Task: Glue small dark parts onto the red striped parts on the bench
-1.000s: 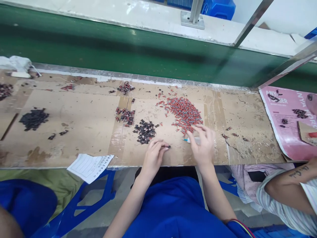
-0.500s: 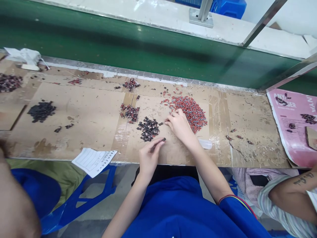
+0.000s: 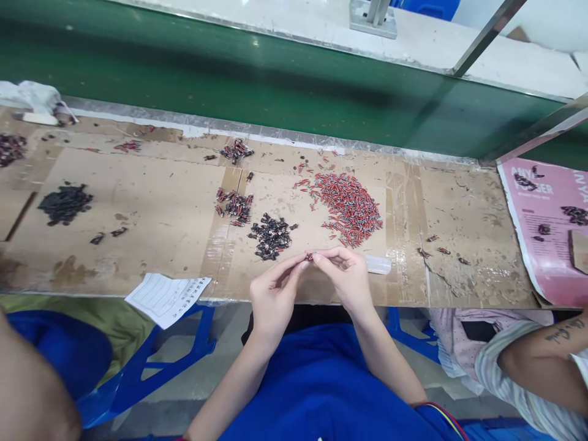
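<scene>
My left hand (image 3: 273,300) pinches a small black part (image 3: 308,257) between thumb and fingertips. Against it, my right hand (image 3: 353,283) pinches a small red piece, mostly hidden by the fingers. The fingertips of both hands meet just above the near part of the cardboard-covered table (image 3: 184,208). A heap of small red-and-silver pieces (image 3: 353,208) lies beyond my right hand. Beyond my left hand is a pile of small black parts (image 3: 271,237). Farther left sits a cluster of black-and-red parts (image 3: 235,207).
A clear plastic piece (image 3: 377,264) lies beside my right hand. A paper slip (image 3: 168,300) overhangs the near edge. Black pieces (image 3: 67,203) are heaped at left; a pink sheet (image 3: 542,245) covers the right end. A green belt (image 3: 275,92) runs behind. People sit on both sides.
My right hand has come back from the red heap to my left hand, and their fingertips now meet. The view has shifted slightly.
</scene>
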